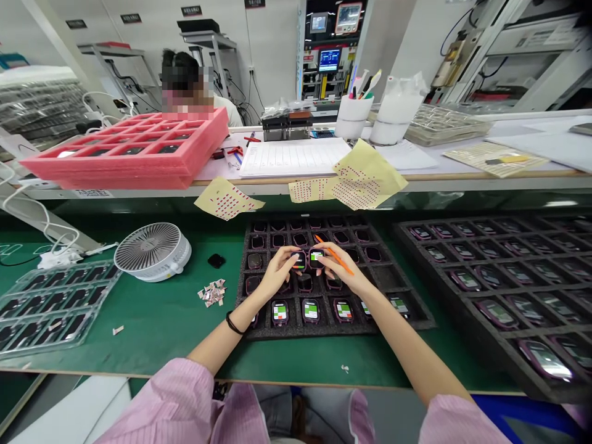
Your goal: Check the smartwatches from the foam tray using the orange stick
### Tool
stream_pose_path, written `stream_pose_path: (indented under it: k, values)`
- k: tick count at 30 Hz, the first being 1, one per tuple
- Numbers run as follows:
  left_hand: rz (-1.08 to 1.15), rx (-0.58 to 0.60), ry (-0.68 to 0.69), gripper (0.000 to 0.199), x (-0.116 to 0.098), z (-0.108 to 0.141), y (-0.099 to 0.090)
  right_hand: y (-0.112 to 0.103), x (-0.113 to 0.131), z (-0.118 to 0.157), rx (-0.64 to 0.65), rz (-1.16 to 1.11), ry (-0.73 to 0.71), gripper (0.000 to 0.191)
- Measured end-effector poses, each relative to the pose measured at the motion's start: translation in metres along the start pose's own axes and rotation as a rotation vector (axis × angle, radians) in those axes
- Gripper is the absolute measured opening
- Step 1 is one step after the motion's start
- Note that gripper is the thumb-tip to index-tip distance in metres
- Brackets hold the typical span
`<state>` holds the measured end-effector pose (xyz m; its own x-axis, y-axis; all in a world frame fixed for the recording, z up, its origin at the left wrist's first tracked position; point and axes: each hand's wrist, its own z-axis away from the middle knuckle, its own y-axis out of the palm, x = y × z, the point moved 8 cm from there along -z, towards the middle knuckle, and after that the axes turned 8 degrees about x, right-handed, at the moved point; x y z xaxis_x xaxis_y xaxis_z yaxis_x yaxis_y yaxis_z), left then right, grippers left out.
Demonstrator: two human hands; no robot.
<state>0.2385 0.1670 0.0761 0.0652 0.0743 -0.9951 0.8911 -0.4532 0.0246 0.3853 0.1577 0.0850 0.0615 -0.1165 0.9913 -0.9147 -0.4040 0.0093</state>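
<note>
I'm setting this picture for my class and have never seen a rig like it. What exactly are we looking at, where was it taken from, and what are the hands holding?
This one view comes from a camera worn on a person's head, looking down, so the person's own forearms reach in from the bottom edge. There is no machine doing the handling, only two bare hands. On the green workbench lies a black foam tray with square compartments, many holding a small smartwatch-like device with a coloured screen. The left hand has its fingers on one device. The right hand appears to hold a thin orange stick beside the next device. To the right is a larger foam tray of similar devices; to the left are a small white fan and a clear plastic tray.
</note>
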Motion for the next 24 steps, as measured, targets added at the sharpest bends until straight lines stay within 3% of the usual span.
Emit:
stream_pose_path:
  k: [10, 18, 24]
  values:
    - [-0.018, 0.005, 0.024, 0.039, 0.0032, -0.0016, 0.0002, 0.0032, 0.0036, 0.0005, 0.04, -0.023, -0.018, 0.03]
    - [0.0, 0.008, 0.018, 0.038, 0.003, -0.0015, -0.0003, -0.003, 0.0023, 0.0011, -0.044, -0.006, 0.002, 0.031]
    - [0.001, 0.011, 0.023, 0.039, 0.0033, -0.0019, -0.0004, -0.003, 0.0019, 0.0009, -0.038, -0.044, -0.016, 0.029]
